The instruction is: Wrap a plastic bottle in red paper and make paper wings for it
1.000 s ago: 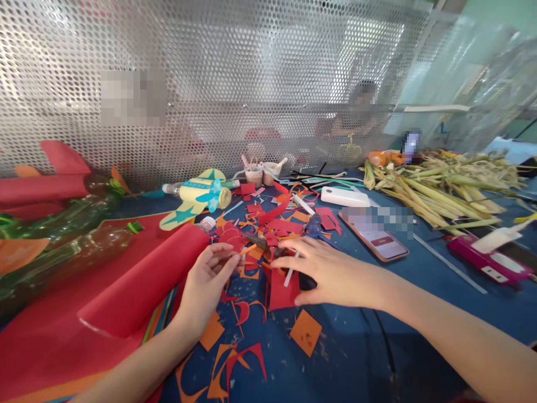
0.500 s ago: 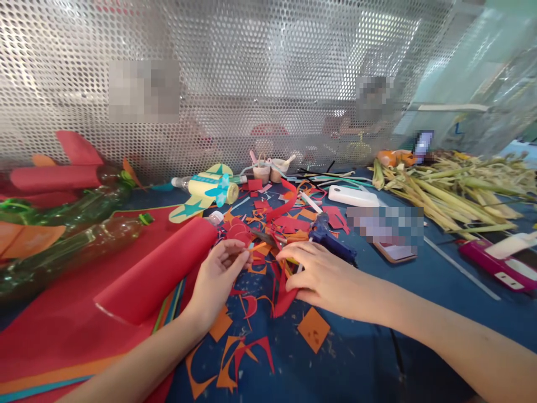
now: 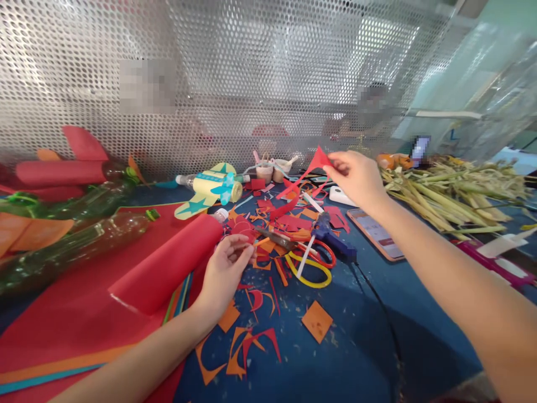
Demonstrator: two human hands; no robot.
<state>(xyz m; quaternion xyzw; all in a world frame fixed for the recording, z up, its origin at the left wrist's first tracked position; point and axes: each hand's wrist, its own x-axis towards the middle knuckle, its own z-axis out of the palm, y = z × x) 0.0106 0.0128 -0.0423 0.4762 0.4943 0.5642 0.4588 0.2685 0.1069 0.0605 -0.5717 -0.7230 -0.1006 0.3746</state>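
My right hand is raised over the far side of the pile, pinching a pointed red paper scrap. My left hand stays low beside the pile, thumb and fingertips pressed together; whatever lies between them is too small to make out. An orange paper strip shows right by those fingertips. Scissors with yellow and red handles lie among the cut paper scraps, their blades toward the left hand. Touching them is a blue glue gun with a white glue stick near it. A red paper-wrapped bottle lies left of my left hand.
Red paper sheets and green plastic bottles cover the left side. A yellow bottle rocket lies farther back. A phone, dried stalks and a black cable are on the right. Perforated metal stands behind.
My right hand has moved up and away from the scissors, lifting the red scrap off the pile. The scissor handles now show. My left hand has barely moved.
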